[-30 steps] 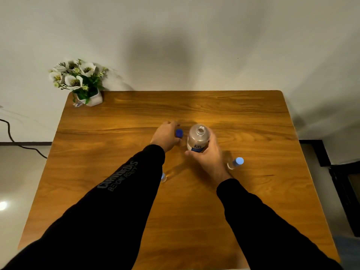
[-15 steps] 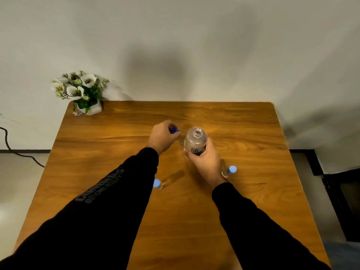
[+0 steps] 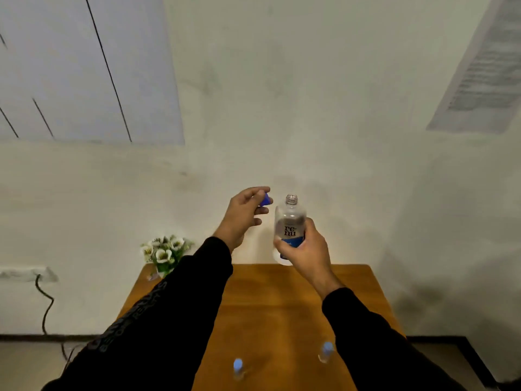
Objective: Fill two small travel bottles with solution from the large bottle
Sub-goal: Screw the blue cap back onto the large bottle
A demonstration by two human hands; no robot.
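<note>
My right hand point(image 3: 306, 251) grips the large clear bottle point(image 3: 289, 225) by its blue-labelled lower half, upright and lifted above the far edge of the wooden table point(image 3: 276, 311); its neck is uncapped. To the left of the neck, my left hand point(image 3: 244, 214) pinches the dark blue cap point(image 3: 265, 199) between fingertips. Two small travel bottles with light blue caps stand on the near part of the table, one point(image 3: 238, 368) left of centre and one point(image 3: 326, 351) beside my right sleeve.
A small white pot of white flowers point(image 3: 165, 253) stands on the table's far left corner. A power strip and black cable point(image 3: 45, 303) hang on the wall to the left. A dark object sits on the floor at the lower right.
Both hands have risen off the table, carrying the open large bottle and its cap upward. The view has tilted up toward the wall, so the small bottles now sit low in frame.
</note>
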